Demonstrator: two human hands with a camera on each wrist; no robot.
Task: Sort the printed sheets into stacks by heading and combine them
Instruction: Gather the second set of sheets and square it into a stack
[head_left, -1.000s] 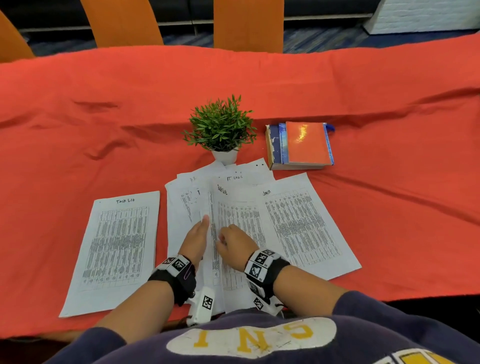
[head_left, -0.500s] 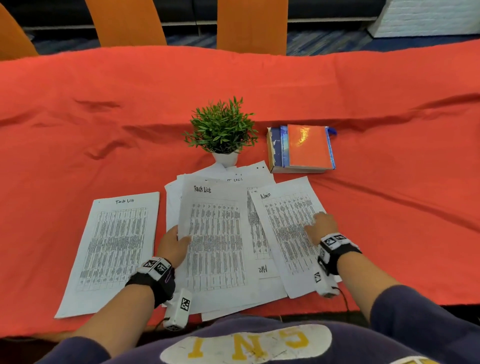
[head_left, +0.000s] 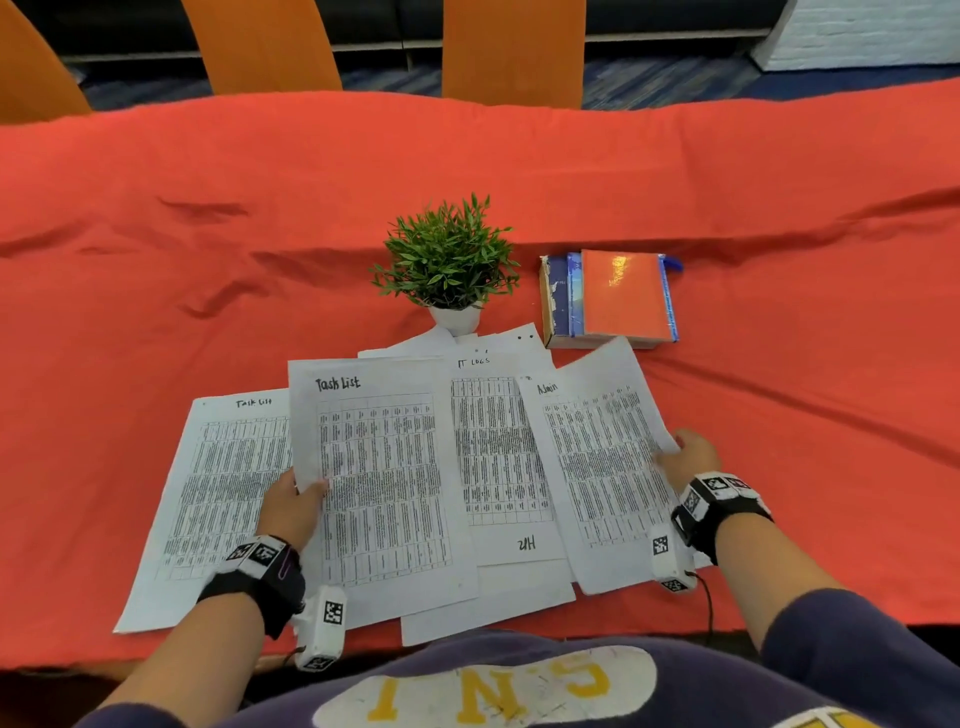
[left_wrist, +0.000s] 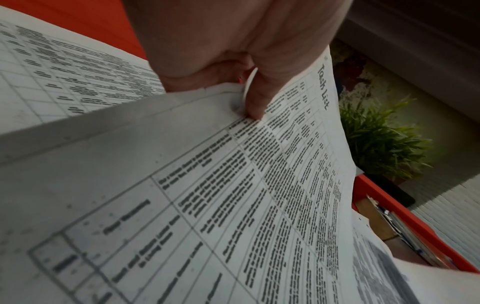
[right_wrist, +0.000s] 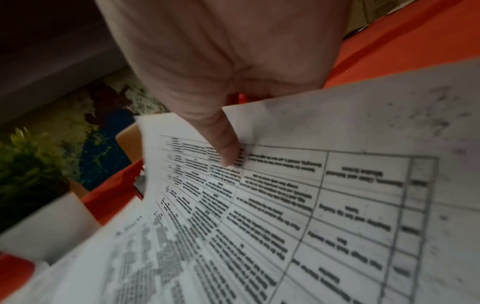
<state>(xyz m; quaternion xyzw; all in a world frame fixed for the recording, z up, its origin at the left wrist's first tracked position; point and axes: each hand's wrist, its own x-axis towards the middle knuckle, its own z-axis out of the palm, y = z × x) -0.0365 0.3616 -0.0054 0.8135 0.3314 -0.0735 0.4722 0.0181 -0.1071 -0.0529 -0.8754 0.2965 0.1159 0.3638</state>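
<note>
My left hand (head_left: 291, 506) pinches the left edge of a lifted sheet headed "Task List" (head_left: 384, 478); the left wrist view shows the thumb (left_wrist: 255, 102) on top of that Task List sheet (left_wrist: 259, 195). Another "Task List" sheet (head_left: 218, 488) lies flat to its left. My right hand (head_left: 685, 457) pinches the right edge of the "Admin" sheet (head_left: 602, 457), thumb (right_wrist: 226, 148) on the Admin sheet's print (right_wrist: 298, 216). Between them lies an "IT Logs" sheet (head_left: 498, 441) on top of more sheets, one marked "HR" upside down.
A potted green plant (head_left: 448, 260) stands just behind the sheets. A stack of books (head_left: 613, 299) with an orange cover lies to its right. A red cloth (head_left: 156, 234) covers the table. Orange chair backs (head_left: 511, 47) stand along the far side.
Both hands left the middle pile. The left one lifted the Task List sheet and carried it left; the right one moved right and took the Admin sheet's edge, uncovering the IT Logs sheet.
</note>
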